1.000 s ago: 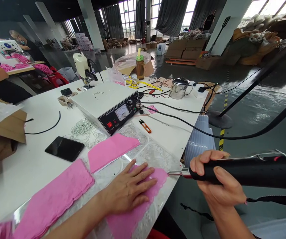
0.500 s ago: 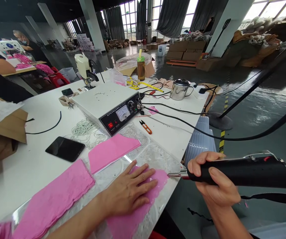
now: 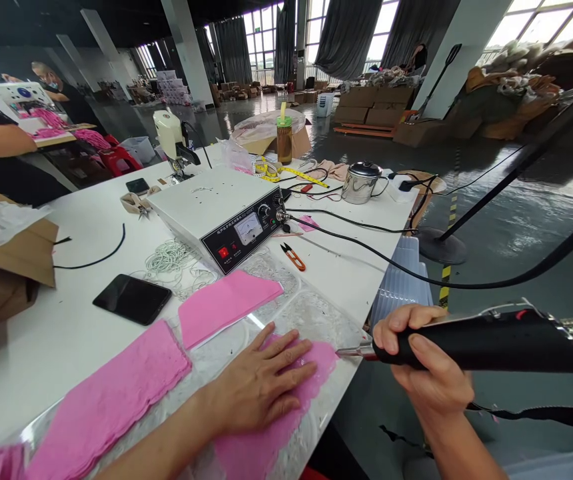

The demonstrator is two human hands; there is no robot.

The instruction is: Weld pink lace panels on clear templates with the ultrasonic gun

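Observation:
My left hand lies flat with fingers spread on a pink sheet with a wavy edge, pressing it against a clear mat. My right hand is wrapped round a black handheld ultrasonic cutter. The cutter's metal tip touches the right end of the pink sheet, near the table's edge. Behind my left hand lies a smooth pink stack. To its left is a thicker stack of wavy-edged pink pieces. Part of the sheet is hidden under my palm.
A control box with a dial stands mid-table, its black cable running right. Nearby are orange thread snips, a black phone, tangled cord, a metal mug and a bottle. People work at the far left.
The cutter's rear end has swung slightly, and my right hand has shifted a little to the left. My left hand and the pink sheet look unmoved.

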